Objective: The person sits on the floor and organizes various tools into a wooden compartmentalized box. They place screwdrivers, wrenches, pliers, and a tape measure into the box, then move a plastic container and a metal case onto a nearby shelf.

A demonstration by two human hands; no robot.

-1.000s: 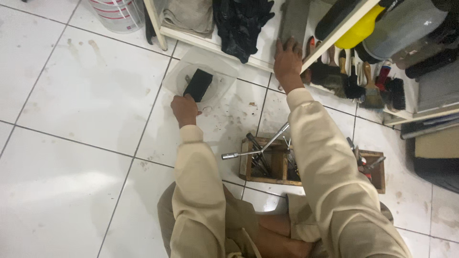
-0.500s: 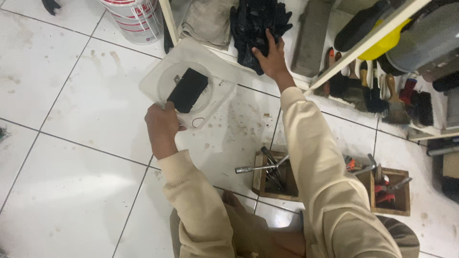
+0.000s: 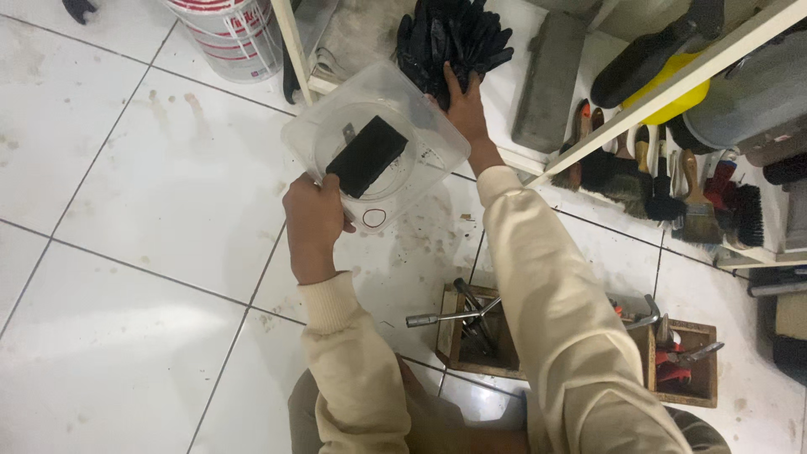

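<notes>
Gripping the near rim of a clear plastic tub [image 3: 437, 143], your left hand [image 3: 315, 219] holds it off the floor; a flat black block [image 3: 366, 155] lies inside. Your right hand [image 3: 466, 105], farther right, clutches a bunch of black gloves [image 3: 450, 38] beside the shelf.

White tile floor [image 3: 126, 219], wooden tool crate [image 3: 471, 353] & bucket [image 3: 231, 38] on it

Your clear plastic container [image 3: 395, 160] is tilted, lifted above the white tiles, with a flat black rectangular block [image 3: 366, 155] lying inside. The bunch of black gloves [image 3: 450, 42] sits just beside its far corner.
</notes>
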